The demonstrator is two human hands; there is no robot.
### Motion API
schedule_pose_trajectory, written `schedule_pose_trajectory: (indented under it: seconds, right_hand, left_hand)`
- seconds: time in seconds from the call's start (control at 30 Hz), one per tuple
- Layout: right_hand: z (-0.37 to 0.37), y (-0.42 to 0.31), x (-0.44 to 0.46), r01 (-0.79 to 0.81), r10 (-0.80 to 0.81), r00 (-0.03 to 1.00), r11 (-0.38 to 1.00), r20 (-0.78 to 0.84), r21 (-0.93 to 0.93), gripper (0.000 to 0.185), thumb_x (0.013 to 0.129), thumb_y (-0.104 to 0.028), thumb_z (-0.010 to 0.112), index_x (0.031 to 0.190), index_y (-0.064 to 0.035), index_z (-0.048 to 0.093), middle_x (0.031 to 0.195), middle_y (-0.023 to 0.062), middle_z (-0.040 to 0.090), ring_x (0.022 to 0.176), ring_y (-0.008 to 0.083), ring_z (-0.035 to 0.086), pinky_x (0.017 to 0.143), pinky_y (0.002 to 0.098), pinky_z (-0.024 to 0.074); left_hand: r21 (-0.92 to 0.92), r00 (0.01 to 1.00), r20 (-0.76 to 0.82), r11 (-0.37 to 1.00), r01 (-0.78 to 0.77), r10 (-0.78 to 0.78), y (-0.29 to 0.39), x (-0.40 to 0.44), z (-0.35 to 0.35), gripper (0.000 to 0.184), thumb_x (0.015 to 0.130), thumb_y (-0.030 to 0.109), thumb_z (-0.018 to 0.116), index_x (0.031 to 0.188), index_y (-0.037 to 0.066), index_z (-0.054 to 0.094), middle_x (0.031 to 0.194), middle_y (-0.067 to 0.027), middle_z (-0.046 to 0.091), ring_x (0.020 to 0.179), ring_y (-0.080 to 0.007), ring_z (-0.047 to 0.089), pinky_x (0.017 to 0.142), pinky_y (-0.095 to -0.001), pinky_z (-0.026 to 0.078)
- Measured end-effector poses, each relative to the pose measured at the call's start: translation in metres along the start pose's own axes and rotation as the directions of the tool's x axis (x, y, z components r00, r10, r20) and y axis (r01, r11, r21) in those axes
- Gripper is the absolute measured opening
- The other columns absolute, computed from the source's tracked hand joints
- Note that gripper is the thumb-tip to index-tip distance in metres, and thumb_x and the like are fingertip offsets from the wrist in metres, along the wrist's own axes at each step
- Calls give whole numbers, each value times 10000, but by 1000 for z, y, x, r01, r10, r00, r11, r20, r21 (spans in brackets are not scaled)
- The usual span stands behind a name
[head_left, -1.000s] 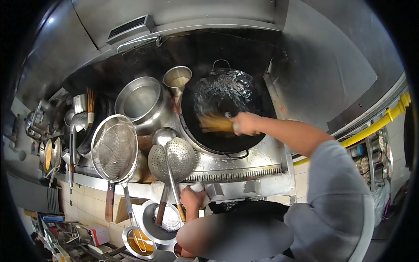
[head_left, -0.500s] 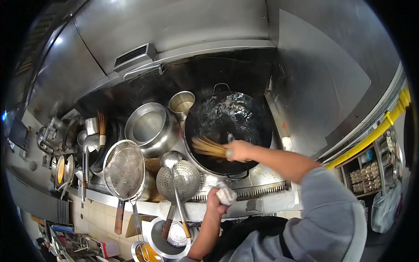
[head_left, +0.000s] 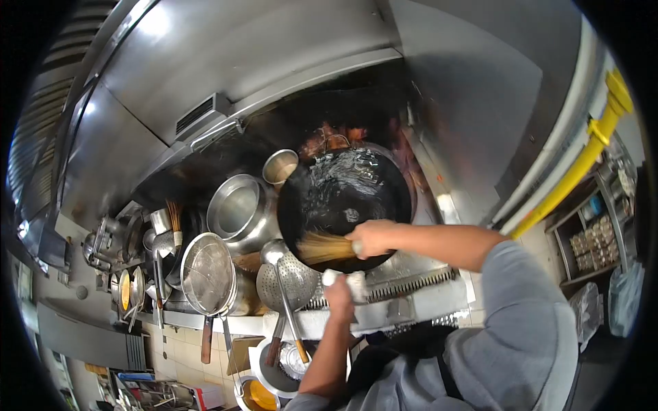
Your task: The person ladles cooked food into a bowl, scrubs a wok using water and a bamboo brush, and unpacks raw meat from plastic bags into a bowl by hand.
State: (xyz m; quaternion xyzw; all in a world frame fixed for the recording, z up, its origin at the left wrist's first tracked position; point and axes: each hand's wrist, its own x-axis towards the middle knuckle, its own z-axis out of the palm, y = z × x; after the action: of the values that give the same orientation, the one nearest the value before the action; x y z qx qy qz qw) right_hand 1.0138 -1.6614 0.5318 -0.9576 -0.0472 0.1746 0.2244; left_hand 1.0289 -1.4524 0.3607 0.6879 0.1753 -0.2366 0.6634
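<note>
My right hand (head_left: 373,239) is closed round the bound end of a bamboo brush (head_left: 322,247), whose bristles lie inside the front part of a large black wok (head_left: 343,198). Water swirls in the wok, and orange flames (head_left: 322,140) rise behind its back rim. My left hand (head_left: 338,296) grips a folded white cloth (head_left: 356,285) just in front of the wok. To the left of that hand rest a perforated skimmer (head_left: 288,282) and a ladle (head_left: 275,255).
A metal pot (head_left: 236,207) and a small steel container (head_left: 280,166) stand left of the wok. A mesh strainer (head_left: 208,274) is farther left. Below are a bowl of yellow liquid (head_left: 262,395) and a metal pot (head_left: 272,373). A yellow pipe (head_left: 572,181) runs along the right.
Flames have appeared behind and beside the wok. My left hand has risen with the cloth toward the wok's front edge. The brush has shifted within the wok, and the view has tilted.
</note>
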Motion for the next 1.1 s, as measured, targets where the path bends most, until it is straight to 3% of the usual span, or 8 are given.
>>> schedule_pose_trajectory:
  seconds: [0.07, 0.2, 0.33, 0.43, 0.6, 0.8, 0.93, 1.1]
  right_hand:
    - [-3, 16, -62, -45, 41, 983, 999, 180, 21, 666, 722, -340, 737, 1333, -144, 560, 1102, 159, 679, 975, 339, 663, 841, 422, 530]
    - [-27, 62, -134, -221, 235, 966, 967, 104, -127, 659, 747, -340, 728, 1363, -202, 537, 1130, 183, 660, 993, 357, 645, 895, 432, 503]
    - [-55, 78, -153, -492, 560, 805, 814, -195, 308, 651, 759, -299, 737, 1329, -54, 541, 1080, 221, 663, 907, 313, 676, 775, 387, 571]
    - [-63, 86, -155, -378, 599, 756, 728, -263, 572, 707, 726, -243, 779, 1314, 49, 516, 1077, 242, 657, 921, 314, 671, 771, 369, 574]
    - [-58, 101, -145, -341, 617, 736, 695, -280, 633, 741, 703, -249, 802, 1291, 99, 515, 1190, 268, 615, 1031, 324, 646, 872, 362, 528]
    - [-41, 123, -113, -364, 662, 698, 656, -274, 661, 674, 731, -229, 788, 1286, 64, 541, 1109, 217, 645, 928, 309, 662, 641, 429, 570]
    - [-29, 135, -96, -316, 720, 657, 533, -225, 785, 614, 778, -237, 752, 1302, 11, 549, 1054, 173, 643, 801, 281, 650, 524, 439, 546]
    - [8, 124, -103, -200, 739, 665, 317, -109, 927, 741, 832, -282, 699, 1469, -116, 359, 1112, 108, 620, 737, 216, 600, 509, 415, 520]
  left_hand:
    - [59, 993, -75, 995, -82, 86, 40, -46, -19, 326, 785, 204, 616, 916, -92, 650, 797, -117, 651, 659, -218, 606, 618, -383, 481]
    - [99, 956, -155, 966, -237, 251, 72, -71, -45, 217, 735, 130, 643, 801, -77, 648, 778, -85, 649, 665, -180, 589, 622, -347, 464]
    - [157, 952, -136, 954, -254, 276, 88, -80, -56, 199, 726, 118, 640, 789, -70, 655, 755, -89, 652, 639, -183, 596, 604, -344, 466]
    - [183, 925, -146, 929, -322, 350, 100, -97, -56, 140, 720, 100, 627, 748, -37, 639, 727, -70, 639, 625, -167, 580, 595, -336, 456]
    - [261, 869, -78, 851, -456, 489, 103, -106, -57, 117, 723, 98, 601, 724, -18, 615, 694, -51, 628, 626, -172, 590, 610, -333, 458]
    - [502, 731, 41, 619, -605, 681, 101, -118, -54, 200, 709, 144, 566, 739, -52, 595, 697, -190, 638, 679, -326, 644, 686, -417, 487]
    - [610, 667, 82, 491, -621, 741, 113, -118, -46, 156, 708, 112, 572, 759, -35, 592, 697, -141, 631, 642, -262, 619, 646, -394, 480]
    - [741, 612, 158, 316, -592, 775, 129, -150, -33, 353, 707, 193, 639, 925, -83, 609, 844, -281, 642, 844, -454, 622, 788, -482, 486]
